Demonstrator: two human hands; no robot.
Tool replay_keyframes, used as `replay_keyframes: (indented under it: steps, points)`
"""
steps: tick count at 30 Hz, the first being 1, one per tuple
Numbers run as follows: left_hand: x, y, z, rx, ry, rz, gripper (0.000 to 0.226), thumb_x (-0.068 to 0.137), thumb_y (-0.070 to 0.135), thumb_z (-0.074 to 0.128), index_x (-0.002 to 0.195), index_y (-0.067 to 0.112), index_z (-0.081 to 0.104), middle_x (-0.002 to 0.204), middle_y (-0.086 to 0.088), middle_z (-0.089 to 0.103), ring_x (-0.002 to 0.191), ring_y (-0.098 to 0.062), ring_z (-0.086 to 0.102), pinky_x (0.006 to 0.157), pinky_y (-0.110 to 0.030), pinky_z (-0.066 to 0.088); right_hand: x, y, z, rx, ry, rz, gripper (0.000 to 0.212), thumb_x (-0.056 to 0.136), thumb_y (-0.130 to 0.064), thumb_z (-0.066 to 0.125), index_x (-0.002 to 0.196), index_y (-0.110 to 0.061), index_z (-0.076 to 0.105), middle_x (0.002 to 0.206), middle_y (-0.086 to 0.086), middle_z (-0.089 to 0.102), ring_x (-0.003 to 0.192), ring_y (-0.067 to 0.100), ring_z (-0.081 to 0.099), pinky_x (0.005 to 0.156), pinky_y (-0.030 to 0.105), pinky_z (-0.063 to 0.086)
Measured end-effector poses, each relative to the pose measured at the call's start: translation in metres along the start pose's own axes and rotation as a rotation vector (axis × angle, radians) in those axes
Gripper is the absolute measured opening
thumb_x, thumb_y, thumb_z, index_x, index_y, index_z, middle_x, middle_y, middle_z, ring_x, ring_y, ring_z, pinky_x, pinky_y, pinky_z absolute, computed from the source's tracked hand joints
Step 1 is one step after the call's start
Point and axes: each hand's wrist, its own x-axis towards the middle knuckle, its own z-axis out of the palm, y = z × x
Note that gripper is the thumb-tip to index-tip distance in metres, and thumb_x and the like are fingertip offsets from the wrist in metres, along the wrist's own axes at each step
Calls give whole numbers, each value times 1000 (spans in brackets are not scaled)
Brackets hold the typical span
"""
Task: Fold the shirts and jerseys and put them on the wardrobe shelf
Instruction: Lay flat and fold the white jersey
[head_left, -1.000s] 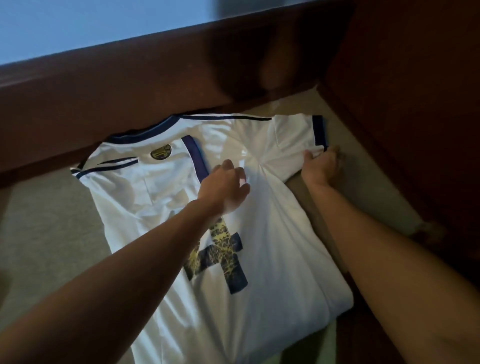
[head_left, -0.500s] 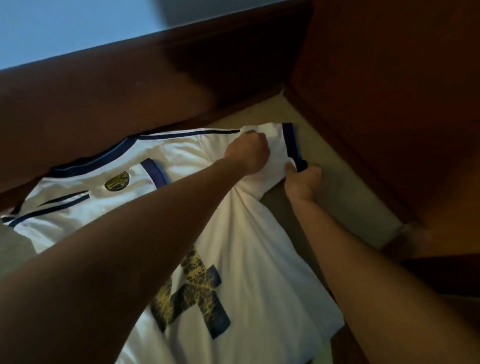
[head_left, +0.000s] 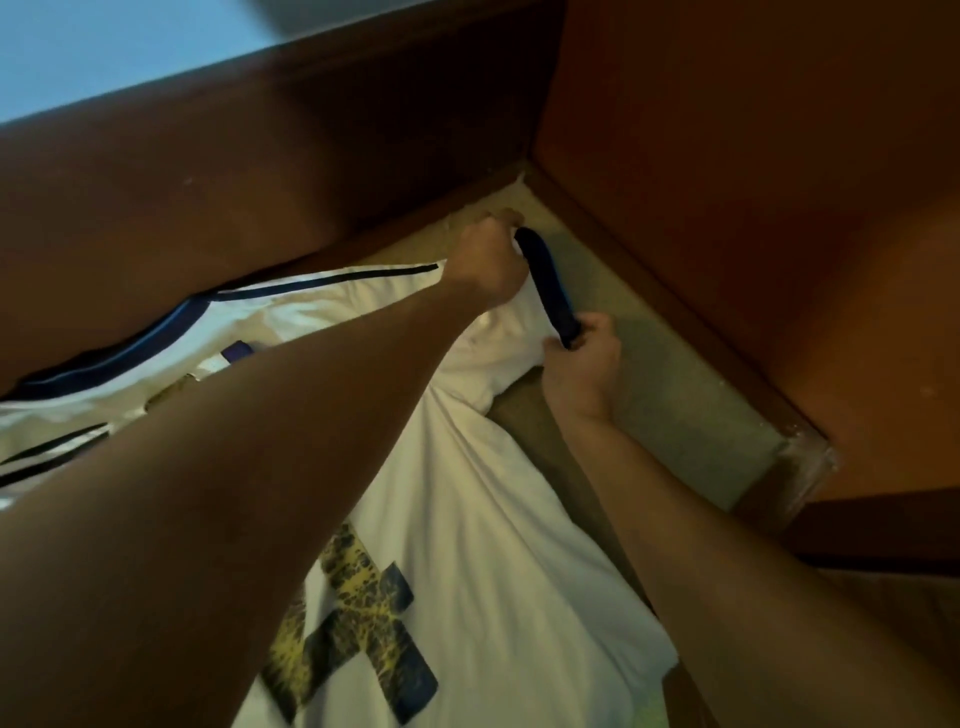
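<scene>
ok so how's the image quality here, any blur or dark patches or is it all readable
Head view: dim and warm, the wooden walls in deep shadow; the white jersey stays readable, its print sharp. The left hand and right hand at the blue sleeve cuff look slightly soft. Wide-angle bending at the edges; no glare.

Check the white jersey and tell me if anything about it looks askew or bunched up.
The white jersey is rumpled near its right sleeve: folds gather there. Left hand and right hand grip the sleeve's dark blue cuff. No damage visible.
</scene>
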Motion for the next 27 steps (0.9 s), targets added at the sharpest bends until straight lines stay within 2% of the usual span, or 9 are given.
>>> replay_keyframes:
  steps: [2, 5, 8, 10, 13, 17, 21, 24, 27]
  points:
    - [-17, -8, -18, -46, 61, 14, 38, 91, 1, 55, 123, 18, 65, 117, -3, 59, 103, -16, 59, 82, -19, 41, -16, -12, -8, 71, -33, -55, 50, 89, -7, 71, 134, -15, 52, 104, 1, 69, 90, 13, 67, 67, 9, 48]
    - [-43, -39, -51, -152, 148, -36, 32, 80, -4, 59, 93, 25, 62, 99, 0, 56, 86, -19, 57, 75, -25, 42, -48, -38, -5, 171, -124, -22, 63, 87, -5, 75, 144, -12, 50, 89, -6, 66, 77, -1, 62, 68, 11, 48]
    - [-78, -73, -95, -321, 195, -73, 42, 70, -7, 54, 85, 32, 59, 82, 11, 58, 76, -14, 56, 71, -30, 44, -81, -63, 16, 200, -239, 37, 20, 80, -8, 80, 96, -13, 71, 72, -5, 65, 59, 5, 55, 62, 29, 48]
    - [-100, -94, -123, -340, 208, -96, 46, 76, -14, 53, 98, 24, 67, 90, 12, 62, 81, -6, 59, 75, -23, 45, -108, -77, 33, 193, -298, 4, 18, 77, -10, 81, 76, -17, 64, 65, -6, 63, 53, 5, 50, 56, 24, 44]
    - [-128, -128, -161, -200, 273, -160, 36, 82, -15, 59, 105, 9, 73, 95, 0, 65, 92, -20, 66, 75, -13, 41, -152, -93, 59, 220, -393, -80, 29, 78, -9, 82, 91, -27, 63, 77, -11, 67, 66, 1, 62, 61, 17, 47]
    - [-168, -175, -197, -133, 359, -291, 28, 78, -13, 67, 88, 13, 70, 85, -8, 68, 80, -20, 65, 72, -35, 52, -210, -98, 89, 100, -471, -337, 28, 79, -8, 79, 91, -27, 61, 81, -9, 65, 72, 6, 62, 65, 19, 50]
    - [-207, -197, -208, 58, 461, -353, 24, 81, -6, 62, 86, 16, 70, 85, -2, 69, 80, -19, 64, 66, -31, 47, -250, -83, 111, -17, -500, -575, 20, 82, -7, 74, 97, -17, 66, 92, -3, 64, 79, 18, 61, 70, 37, 52]
    - [-225, -201, -202, 267, 317, -318, 32, 83, -5, 54, 98, 15, 72, 98, -9, 72, 91, -29, 65, 76, -40, 53, -260, -68, 122, -109, -641, -615, 29, 83, -10, 76, 110, -16, 68, 103, 0, 64, 89, 21, 63, 77, 42, 55]
    - [-238, -190, -183, 561, 185, -248, 32, 86, 5, 57, 114, 12, 69, 128, -19, 64, 121, -38, 56, 99, -44, 45, -254, -60, 114, -187, -881, -521, 47, 83, -22, 82, 127, -15, 66, 112, 2, 69, 90, 14, 66, 86, 34, 57]
